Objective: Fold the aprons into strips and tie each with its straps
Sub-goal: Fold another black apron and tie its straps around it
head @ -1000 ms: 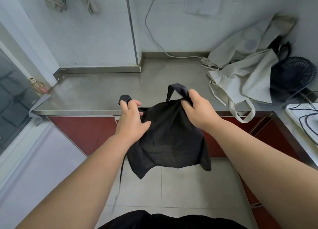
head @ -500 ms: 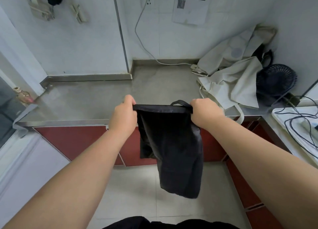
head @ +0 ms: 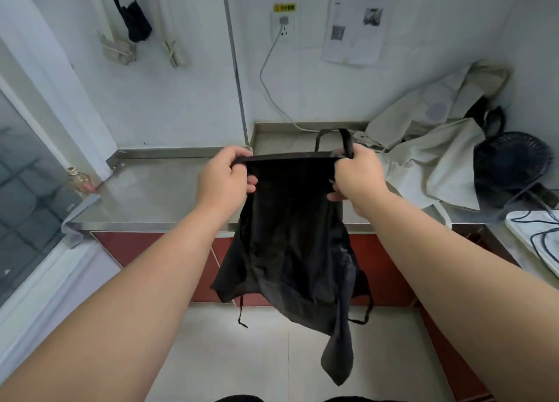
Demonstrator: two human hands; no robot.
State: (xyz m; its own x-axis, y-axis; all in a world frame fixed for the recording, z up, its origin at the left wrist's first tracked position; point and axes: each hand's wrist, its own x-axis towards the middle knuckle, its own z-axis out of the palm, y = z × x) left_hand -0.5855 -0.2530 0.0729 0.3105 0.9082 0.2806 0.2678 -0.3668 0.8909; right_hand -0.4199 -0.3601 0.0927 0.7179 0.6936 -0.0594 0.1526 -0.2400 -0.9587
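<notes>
A black apron (head: 290, 235) hangs in the air in front of the steel counter, its top edge stretched taut between my hands. My left hand (head: 225, 176) grips the left corner of that edge. My right hand (head: 357, 174) grips the right corner, and the neck loop (head: 332, 137) stands up just above it. The cloth droops crumpled below, with thin straps (head: 242, 314) dangling at both sides and a long tail hanging at the lower right.
The steel counter (head: 151, 190) runs along the wall, with red cabinet fronts (head: 136, 247) below. Beige aprons (head: 432, 147) are heaped at its right end beside a dark fan (head: 511, 159). A small bottle (head: 77, 179) stands at the counter's left end. A cable runs down from a wall socket (head: 282, 28).
Both hands have lifted the apron higher and drawn apart, so the bunched cloth now hangs from a straight top edge. More of the apron has dropped open, and the straps now dangle.
</notes>
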